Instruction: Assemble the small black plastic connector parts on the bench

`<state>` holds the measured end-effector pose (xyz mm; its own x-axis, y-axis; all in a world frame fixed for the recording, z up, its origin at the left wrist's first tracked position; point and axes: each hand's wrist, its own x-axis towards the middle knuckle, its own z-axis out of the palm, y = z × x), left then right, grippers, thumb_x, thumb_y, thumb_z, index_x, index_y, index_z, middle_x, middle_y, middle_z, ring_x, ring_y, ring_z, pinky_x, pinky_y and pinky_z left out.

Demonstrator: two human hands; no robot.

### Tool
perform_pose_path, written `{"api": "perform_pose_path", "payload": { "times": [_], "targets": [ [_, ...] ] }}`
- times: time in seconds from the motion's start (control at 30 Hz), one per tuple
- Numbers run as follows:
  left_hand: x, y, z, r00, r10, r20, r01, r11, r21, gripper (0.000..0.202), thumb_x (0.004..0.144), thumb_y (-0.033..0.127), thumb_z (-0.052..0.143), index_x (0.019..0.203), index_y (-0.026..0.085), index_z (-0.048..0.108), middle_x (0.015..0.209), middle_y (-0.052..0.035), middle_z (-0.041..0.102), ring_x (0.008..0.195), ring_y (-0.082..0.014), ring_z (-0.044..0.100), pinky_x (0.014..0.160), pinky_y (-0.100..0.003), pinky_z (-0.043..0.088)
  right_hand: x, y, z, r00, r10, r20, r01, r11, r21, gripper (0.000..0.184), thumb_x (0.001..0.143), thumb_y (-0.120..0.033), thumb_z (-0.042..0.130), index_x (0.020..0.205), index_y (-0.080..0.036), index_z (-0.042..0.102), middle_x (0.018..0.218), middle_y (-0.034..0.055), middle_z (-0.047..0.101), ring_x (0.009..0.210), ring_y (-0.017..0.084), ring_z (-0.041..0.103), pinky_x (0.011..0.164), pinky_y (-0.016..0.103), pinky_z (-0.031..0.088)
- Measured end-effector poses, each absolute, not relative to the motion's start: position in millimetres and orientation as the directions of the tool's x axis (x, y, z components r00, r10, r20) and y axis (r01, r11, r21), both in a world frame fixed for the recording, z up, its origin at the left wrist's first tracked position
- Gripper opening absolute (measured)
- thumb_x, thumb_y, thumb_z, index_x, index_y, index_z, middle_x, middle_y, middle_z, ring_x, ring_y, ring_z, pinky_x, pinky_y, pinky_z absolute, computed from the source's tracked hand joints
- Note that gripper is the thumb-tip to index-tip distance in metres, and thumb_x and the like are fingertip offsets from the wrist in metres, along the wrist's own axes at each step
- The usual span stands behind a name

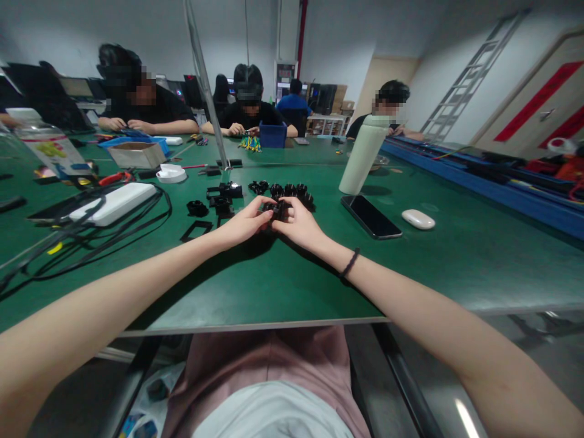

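Pink trousers (269,356) below green surface (283,292)'s near edge | left hand (249,220), right hand (301,225): both grasping small black part (276,210), inward from that edge | black pieces (289,190) just beyond | blue bin (272,135) toward far edge

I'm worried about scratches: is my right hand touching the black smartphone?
Apart. The head view shows green tabletop between the right hand and the black smartphone.

The green table (433,274) bears black parts (225,190), a phone (371,216), a bottle (364,157).
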<state>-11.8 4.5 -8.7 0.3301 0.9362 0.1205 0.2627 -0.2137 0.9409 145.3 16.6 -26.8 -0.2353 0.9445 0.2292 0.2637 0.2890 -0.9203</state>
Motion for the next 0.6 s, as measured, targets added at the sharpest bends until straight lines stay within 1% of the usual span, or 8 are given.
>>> {"api": "perform_pose_path", "payload": {
  "times": [0.1, 0.17, 0.27, 0.37, 0.47, 0.6],
  "targets": [
    [-12.6, 5.5, -9.3, 0.307, 0.946, 0.105, 0.246, -0.185, 0.951, 0.025, 0.091, 0.022, 0.047, 0.116, 0.018, 0.049, 0.060, 0.0067, 0.044, 0.052, -0.0081, 0.040, 0.049, -0.020, 0.028, 144.3, 18.9, -27.3, -0.215, 0.954, 0.210, 0.246, 0.261, -0.934, 0.053, 0.067, -0.011, 0.068, 0.114, -0.018, 0.047, 0.090, 0.0026, 0.065, 0.082, 0.017, 0.068, 0.082, 0.040, 0.055],
    [-13.2, 5.6, -9.4, 0.297, 0.950, 0.098, 0.236, -0.173, 0.956, 0.027, 0.092, 0.023, 0.048, 0.118, 0.018, 0.049, 0.061, 0.0065, 0.045, 0.051, -0.0076, 0.040, 0.048, -0.020, 0.028, 143.4, 19.9, -27.1, -0.206, 0.959, 0.194, 0.225, 0.239, -0.945, 0.051, 0.066, -0.011, 0.070, 0.111, -0.018, 0.048, 0.086, 0.0008, 0.064, 0.078, 0.016, 0.067, 0.081, 0.040, 0.056],
    [-13.2, 4.4, -8.5, 0.275, 0.957, 0.095, 0.233, -0.163, 0.959, 0.028, 0.092, 0.024, 0.048, 0.119, 0.017, 0.050, 0.062, 0.0060, 0.045, 0.051, -0.0074, 0.040, 0.049, -0.019, 0.028, 142.0, 19.0, -24.5, -0.211, 0.965, 0.158, 0.156, 0.193, -0.969, 0.049, 0.066, -0.011, 0.070, 0.109, -0.018, 0.048, 0.080, -0.0019, 0.062, 0.070, 0.013, 0.064, 0.076, 0.038, 0.057],
    [-12.5, 2.9, -7.0, 0.259, 0.961, 0.098, 0.223, -0.159, 0.962, 0.030, 0.093, 0.024, 0.047, 0.122, 0.016, 0.050, 0.063, 0.0055, 0.046, 0.052, -0.0073, 0.040, 0.050, -0.020, 0.030, 140.6, 15.1, -19.1, -0.220, 0.970, 0.105, 0.085, 0.127, -0.988, 0.047, 0.068, -0.008, 0.069, 0.108, -0.018, 0.047, 0.077, -0.0026, 0.062, 0.065, 0.011, 0.063, 0.072, 0.035, 0.057],
    [-12.5, 2.6, -6.8, 0.267, 0.959, 0.101, 0.226, -0.164, 0.960, 0.034, 0.092, 0.027, 0.050, 0.124, 0.017, 0.051, 0.063, 0.0050, 0.047, 0.052, -0.0080, 0.042, 0.051, -0.020, 0.032, 139.5, 10.5, -13.4, -0.223, 0.973, 0.055, 0.038, 0.066, -0.997, 0.041, 0.071, -0.006, 0.067, 0.105, -0.017, 0.047, 0.075, -0.0021, 0.062, 0.064, 0.011, 0.063, 0.073, 0.035, 0.057],
    [-13.8, 3.3, -7.7, 0.285, 0.951, 0.120, 0.253, -0.195, 0.948, 0.040, 0.089, 0.031, 0.056, 0.126, 0.018, 0.051, 0.065, 0.0041, 0.050, 0.054, -0.0088, 0.044, 0.052, -0.021, 0.033, 139.0, 7.7, -9.8, -0.225, 0.974, 0.033, -0.009, 0.031, -0.999, 0.038, 0.072, -0.005, 0.066, 0.103, -0.017, 0.048, 0.075, -0.0021, 0.063, 0.062, 0.010, 0.064, 0.075, 0.035, 0.058]
  ]
}}
